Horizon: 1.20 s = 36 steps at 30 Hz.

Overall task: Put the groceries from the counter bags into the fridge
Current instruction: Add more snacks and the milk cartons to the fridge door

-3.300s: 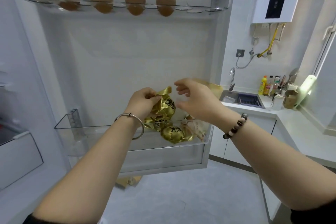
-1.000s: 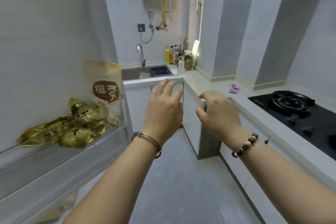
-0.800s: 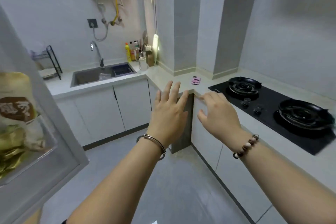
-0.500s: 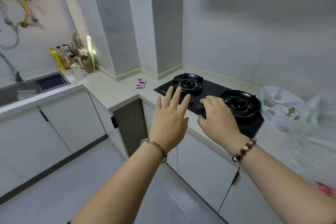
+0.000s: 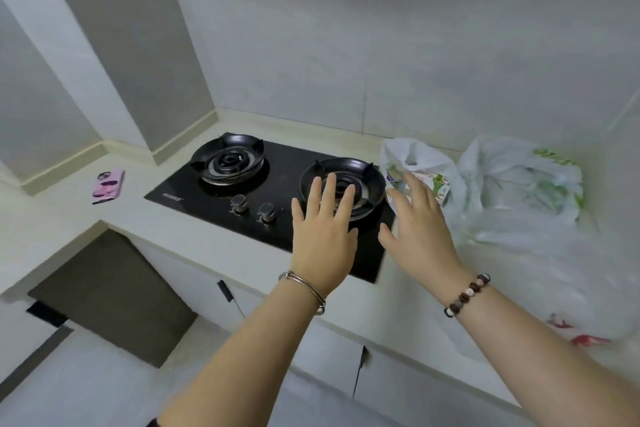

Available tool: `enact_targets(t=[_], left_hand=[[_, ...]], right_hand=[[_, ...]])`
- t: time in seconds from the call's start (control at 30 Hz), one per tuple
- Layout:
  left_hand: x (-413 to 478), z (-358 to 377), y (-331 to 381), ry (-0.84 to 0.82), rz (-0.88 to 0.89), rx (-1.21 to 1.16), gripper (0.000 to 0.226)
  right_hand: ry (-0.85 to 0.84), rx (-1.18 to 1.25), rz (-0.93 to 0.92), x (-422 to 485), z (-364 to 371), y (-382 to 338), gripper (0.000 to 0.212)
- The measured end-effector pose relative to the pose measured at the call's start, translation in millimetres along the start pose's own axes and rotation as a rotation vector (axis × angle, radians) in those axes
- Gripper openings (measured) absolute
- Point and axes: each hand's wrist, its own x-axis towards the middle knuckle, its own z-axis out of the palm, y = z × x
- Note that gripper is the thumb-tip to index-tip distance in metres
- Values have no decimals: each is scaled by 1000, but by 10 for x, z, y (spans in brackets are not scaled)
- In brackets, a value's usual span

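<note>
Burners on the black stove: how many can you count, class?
2. The left burner sits toward the corner; the right burner lies beside the nearest plastic bag, partly behind the left hand.

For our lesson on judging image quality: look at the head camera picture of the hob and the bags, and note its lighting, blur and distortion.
Head view: soft, even light, no hard shadows; wide-angle bending curves the counter edge and walls; the right hand and the plastic bags are smeared by motion blur, the hob and left hand sharper; faint glare on the hob glass.
</note>
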Motion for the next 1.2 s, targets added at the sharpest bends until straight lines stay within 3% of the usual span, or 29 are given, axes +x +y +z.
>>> enact_targets(t=[0.37, 0.63, 0.9, 1.0, 1.2], left_hand=[[1286, 1054, 209, -104, 280, -97, 71], [1759, 1729, 131, -259, 365, -246, 70], [1891, 2148, 219, -336, 530, -235, 57], [1907, 2302, 205, -351, 625, -191, 53], [1999, 2433, 159, -536, 773, -184, 57]], right_hand=[[-30, -81, 304, 630, 319, 881, 62], [-99, -17, 443, 962, 595, 1250, 60], [-26, 46, 427, 1250, 868, 1680, 30], [-108, 47, 433, 1378, 1017, 1835, 26], [-490, 43, 478, 1538, 1358, 2049, 27]])
